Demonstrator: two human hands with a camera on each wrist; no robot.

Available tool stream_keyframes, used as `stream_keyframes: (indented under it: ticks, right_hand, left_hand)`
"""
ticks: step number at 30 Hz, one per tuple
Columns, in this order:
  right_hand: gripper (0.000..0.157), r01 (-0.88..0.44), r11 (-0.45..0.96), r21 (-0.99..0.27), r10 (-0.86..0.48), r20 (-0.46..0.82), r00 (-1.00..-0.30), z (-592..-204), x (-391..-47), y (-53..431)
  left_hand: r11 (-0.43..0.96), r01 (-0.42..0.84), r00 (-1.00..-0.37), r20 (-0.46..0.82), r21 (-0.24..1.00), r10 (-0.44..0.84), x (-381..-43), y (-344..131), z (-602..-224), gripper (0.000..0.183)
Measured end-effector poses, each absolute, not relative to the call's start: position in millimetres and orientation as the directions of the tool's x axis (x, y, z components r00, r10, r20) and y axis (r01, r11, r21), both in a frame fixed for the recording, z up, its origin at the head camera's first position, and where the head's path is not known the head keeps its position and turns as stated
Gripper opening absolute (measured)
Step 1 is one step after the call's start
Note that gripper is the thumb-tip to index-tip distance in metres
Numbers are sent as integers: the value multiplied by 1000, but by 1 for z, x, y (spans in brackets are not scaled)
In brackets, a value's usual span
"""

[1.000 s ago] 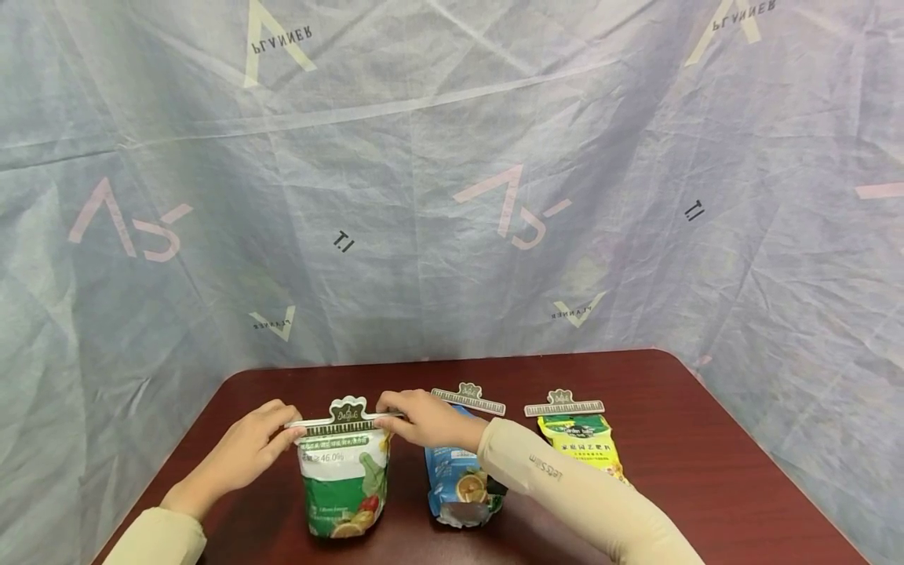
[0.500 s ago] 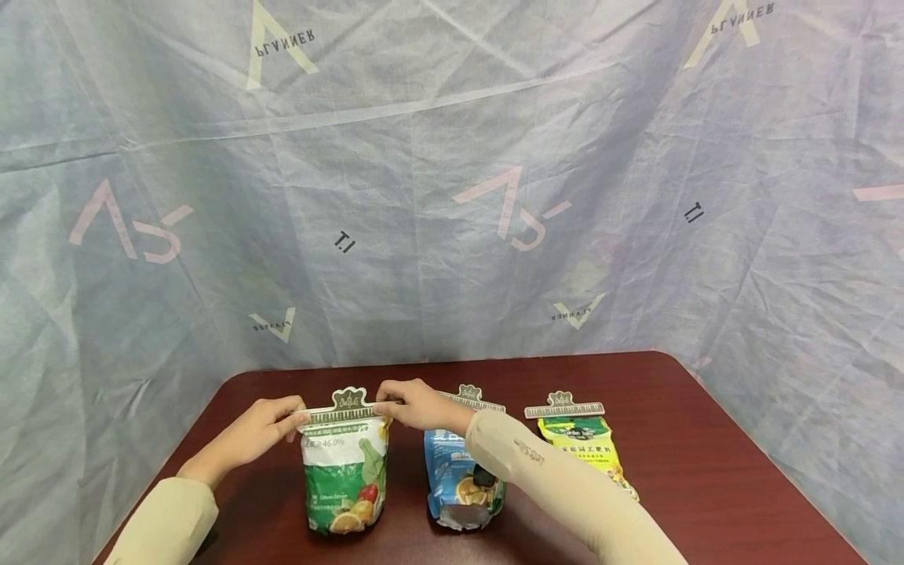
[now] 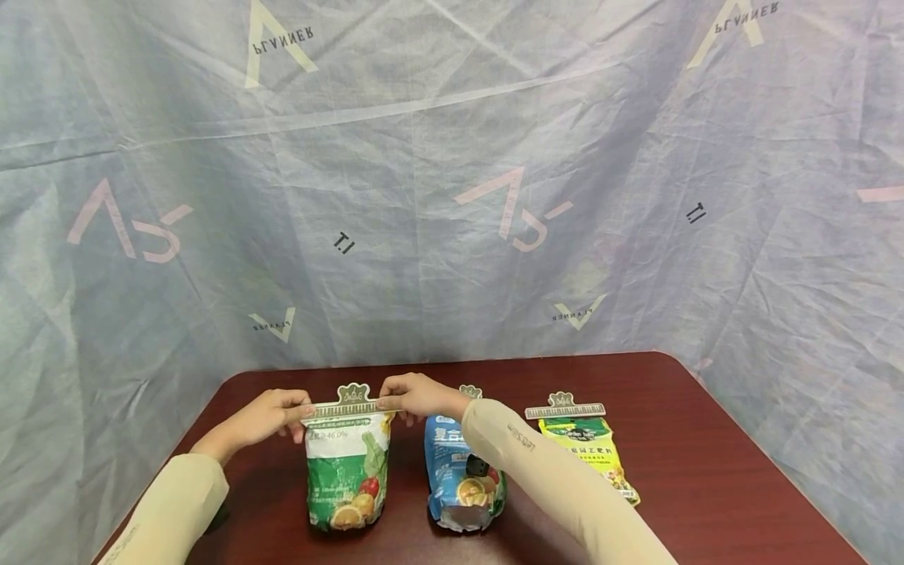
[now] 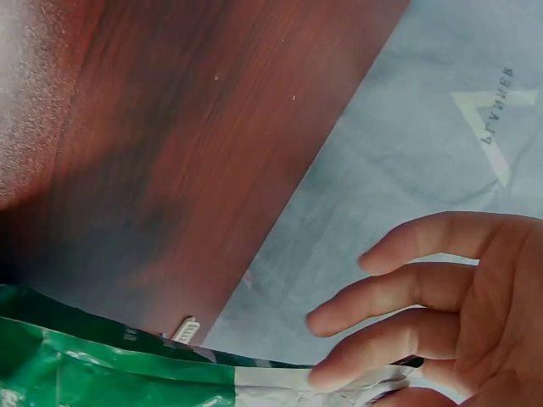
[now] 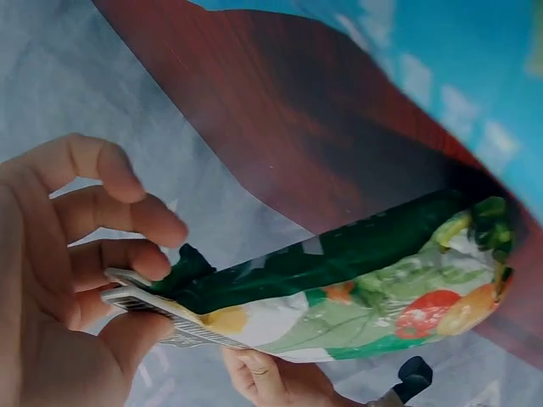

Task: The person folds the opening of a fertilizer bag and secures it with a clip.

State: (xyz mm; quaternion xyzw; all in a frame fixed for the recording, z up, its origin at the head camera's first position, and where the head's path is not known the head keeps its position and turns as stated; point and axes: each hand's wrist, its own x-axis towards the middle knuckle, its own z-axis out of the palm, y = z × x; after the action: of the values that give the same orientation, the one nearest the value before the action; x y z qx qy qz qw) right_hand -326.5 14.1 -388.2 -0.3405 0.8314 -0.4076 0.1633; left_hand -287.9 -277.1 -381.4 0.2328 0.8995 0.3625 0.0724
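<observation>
Clearly, left fingers point(image 3: 295, 398) and right fingers point(image 3: 399, 384) pinch the clip point(image 3: 346, 410) on the "46.0%" bag point(image 3: 339, 475), before cloth point(image 3: 417, 282) printed "PLANNER"

Left sleeve point(image 3: 180, 502) and right sleeve point(image 3: 544, 471): cream, snug, ending near the wrist. Dark printed lettering point(image 3: 521, 437) on both; right reads "LetsSlim". Hands point(image 3: 418, 395) bare. Small black block point(image 3: 476, 465) by right sleeve's edge.

The upright green-and-white plastic bag point(image 3: 344, 475) is glossy and crinkled, the blue plastic pouch point(image 3: 446, 479) glossy too; the reddish-brown wood-grained surface point(image 3: 713, 479) looks smooth, faintly shiny, the cream cloth sleeves point(image 3: 180, 502) matt and smooth, the grey-blue printed cloth backdrop point(image 3: 424, 204) matt, creased
</observation>
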Motion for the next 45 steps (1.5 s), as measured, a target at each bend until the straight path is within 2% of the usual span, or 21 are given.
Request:
stream_keyframes:
  ticks: [9, 27, 37, 45]
  right_hand:
    - [17, -326, 488, -810, -674, -113, -730, -392, -341, 14]
    - [18, -136, 522, -842, -661, -298, -689, -409, -345, 13]
    - [21, -122, 606, -786, -624, -375, -685, -412, -343, 11]
    - [20, -74, 649, -757, -608, -458, -649, -413, -343, 8]
  left_hand:
    - [546, 230, -864, -90, 806, 496, -300, -277, -382, 27]
    - [493, 35, -822, -255, 869, 509, -312, -280, -410, 24]
    - [512, 15, -836, -270, 859, 477, -309, -277, -422, 28]
    - [524, -7, -819, -305, 852, 485, -310, -279, -433, 27]
